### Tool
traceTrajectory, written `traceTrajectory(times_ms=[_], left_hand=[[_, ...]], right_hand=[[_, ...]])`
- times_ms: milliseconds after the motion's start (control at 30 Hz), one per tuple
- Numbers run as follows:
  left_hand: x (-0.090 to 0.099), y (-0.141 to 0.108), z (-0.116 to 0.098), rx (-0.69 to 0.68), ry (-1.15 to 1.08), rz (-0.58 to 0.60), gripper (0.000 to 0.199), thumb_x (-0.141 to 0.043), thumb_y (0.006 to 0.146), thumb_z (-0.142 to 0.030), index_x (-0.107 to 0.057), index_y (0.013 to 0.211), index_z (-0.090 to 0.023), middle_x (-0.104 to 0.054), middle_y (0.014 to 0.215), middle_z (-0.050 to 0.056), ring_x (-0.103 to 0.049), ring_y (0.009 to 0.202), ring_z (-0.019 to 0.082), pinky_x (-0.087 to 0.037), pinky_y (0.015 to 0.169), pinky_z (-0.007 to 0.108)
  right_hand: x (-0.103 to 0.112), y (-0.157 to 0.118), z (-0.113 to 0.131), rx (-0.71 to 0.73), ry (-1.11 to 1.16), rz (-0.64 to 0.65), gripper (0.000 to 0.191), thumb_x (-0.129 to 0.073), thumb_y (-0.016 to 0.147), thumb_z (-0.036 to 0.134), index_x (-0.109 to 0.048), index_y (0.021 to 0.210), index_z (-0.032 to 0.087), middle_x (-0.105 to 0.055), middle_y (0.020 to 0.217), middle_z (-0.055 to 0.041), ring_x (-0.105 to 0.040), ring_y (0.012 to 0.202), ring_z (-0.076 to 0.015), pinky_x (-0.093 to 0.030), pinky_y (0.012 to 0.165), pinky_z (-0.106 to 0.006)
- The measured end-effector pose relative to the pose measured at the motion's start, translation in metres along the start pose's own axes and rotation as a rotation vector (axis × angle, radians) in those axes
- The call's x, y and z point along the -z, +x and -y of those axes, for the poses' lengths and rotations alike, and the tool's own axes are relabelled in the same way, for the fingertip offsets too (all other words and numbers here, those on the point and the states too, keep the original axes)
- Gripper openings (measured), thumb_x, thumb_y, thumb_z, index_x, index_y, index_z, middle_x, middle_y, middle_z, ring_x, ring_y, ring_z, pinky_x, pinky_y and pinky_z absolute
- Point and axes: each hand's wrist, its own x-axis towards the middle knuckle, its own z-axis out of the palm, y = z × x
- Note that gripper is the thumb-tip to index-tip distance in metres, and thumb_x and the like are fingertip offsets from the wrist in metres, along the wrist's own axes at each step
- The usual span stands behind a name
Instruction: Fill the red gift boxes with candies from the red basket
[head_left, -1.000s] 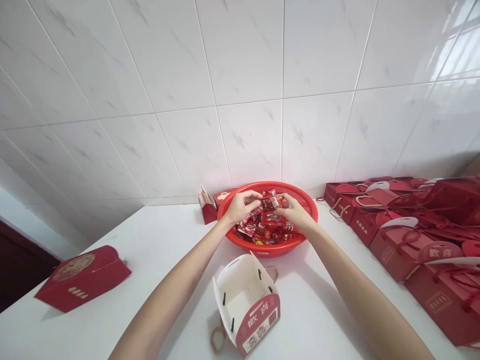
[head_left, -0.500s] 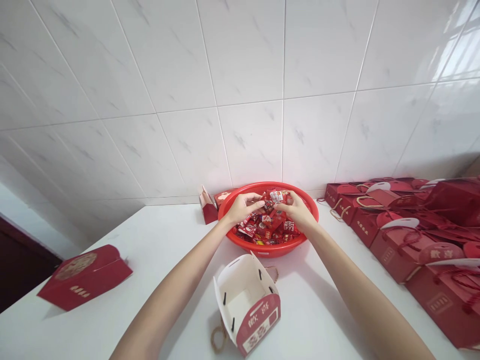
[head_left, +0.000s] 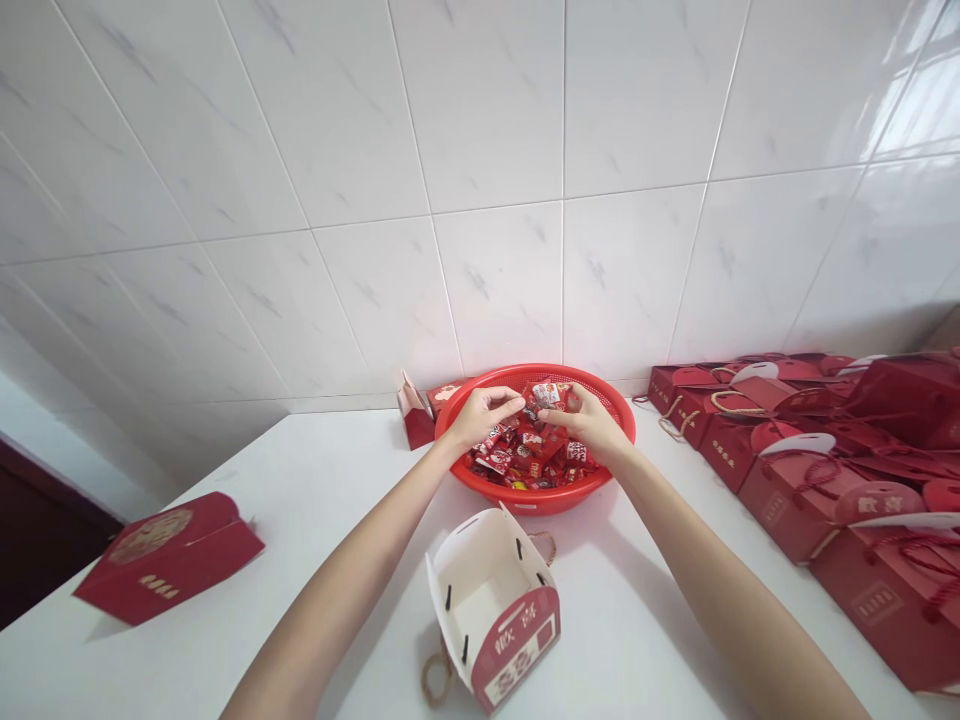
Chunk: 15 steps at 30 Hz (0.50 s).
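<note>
Counter, white, runs under a tiled wall. Far left on it: a flat red gift box, lying on its side, well apart from everything else. Near centre front: an open gift box, white inside, red front panel with lettering, cord handle trailing at its base; interior appears empty as far as visible. Behind it, a small red box stands against the wall, just beside the basket's left rim.

Left hand reaches over the near-left rim of the red basket, fingers pinched narrow at a wrapped candy on top of the candy pile; whether the pinch has closed on a piece, cannot tell. Right hand is over the basket centre, thumb and fingers closed on a small red-and-white candy packet, held just above the pile, close to the left fingertips.

Right of the basket: rows of closed red gift boxes with cord handles, packed touching one another along the wall to the frame edge.
</note>
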Motion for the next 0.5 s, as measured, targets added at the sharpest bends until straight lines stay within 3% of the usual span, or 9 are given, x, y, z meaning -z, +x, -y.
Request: traceTrajectory(times_ms=[133, 233, 300, 433, 500], left_hand=[[0.0, 0.001, 0.002, -0.002, 0.032, 0.042, 0.039, -0.066, 0.078, -0.053, -0.071, 0.087, -0.015, -0.073, 0.084, 0.003, -0.066, 0.069, 0.016, -0.055, 0.065, 0.028], [0.001, 0.004, 0.006, 0.092, 0.265, 0.03, 0.034, -0.049, 0.09, -0.039, -0.07, 0.104, -0.016, -0.074, 0.095, 0.005, -0.069, 0.081, 0.017, -0.055, 0.074, 0.027], [0.003, 0.005, 0.011, 0.193, 0.46, 0.064, 0.035, -0.04, 0.091, -0.027, -0.071, 0.104, -0.015, -0.074, 0.095, 0.006, -0.069, 0.085, 0.017, -0.054, 0.077, 0.026], [0.005, 0.002, 0.017, 0.319, 0.618, 0.305, 0.013, -0.064, 0.073, -0.024, -0.075, 0.076, -0.017, -0.073, 0.073, 0.004, -0.067, 0.068, 0.019, -0.05, 0.066, 0.026], [0.005, -0.001, 0.017, 0.341, 0.649, 0.436, 0.015, -0.074, 0.062, -0.025, -0.077, 0.076, -0.02, -0.074, 0.073, 0.002, -0.066, 0.068, 0.019, -0.049, 0.065, 0.024]], right_hand=[[-0.001, -0.002, 0.002, 0.01, 0.023, 0.047, 0.049, -0.084, 0.057, 0.034, -0.056, 0.095, 0.023, -0.072, 0.093, -0.0025, -0.068, 0.084, -0.0235, -0.056, 0.068, -0.036], [-0.001, -0.001, 0.0, 0.033, 0.03, -0.012, 0.047, -0.084, 0.056, 0.033, -0.057, 0.093, 0.021, -0.072, 0.09, -0.003, -0.068, 0.083, -0.0241, -0.057, 0.069, -0.038], [-0.001, 0.0, 0.0, 0.041, 0.043, -0.067, 0.043, -0.083, 0.057, 0.031, -0.057, 0.09, 0.021, -0.072, 0.088, -0.0027, -0.068, 0.082, -0.024, -0.057, 0.07, -0.039], [0.0, -0.001, 0.002, 0.058, 0.029, -0.139, 0.038, -0.08, 0.058, 0.027, -0.056, 0.086, 0.022, -0.071, 0.084, -0.0008, -0.068, 0.082, -0.0224, -0.057, 0.075, -0.038], [-0.001, -0.002, 0.002, 0.06, 0.005, -0.153, 0.036, -0.079, 0.058, 0.026, -0.056, 0.085, 0.022, -0.071, 0.083, -0.0001, -0.068, 0.083, -0.022, -0.056, 0.075, -0.036]])
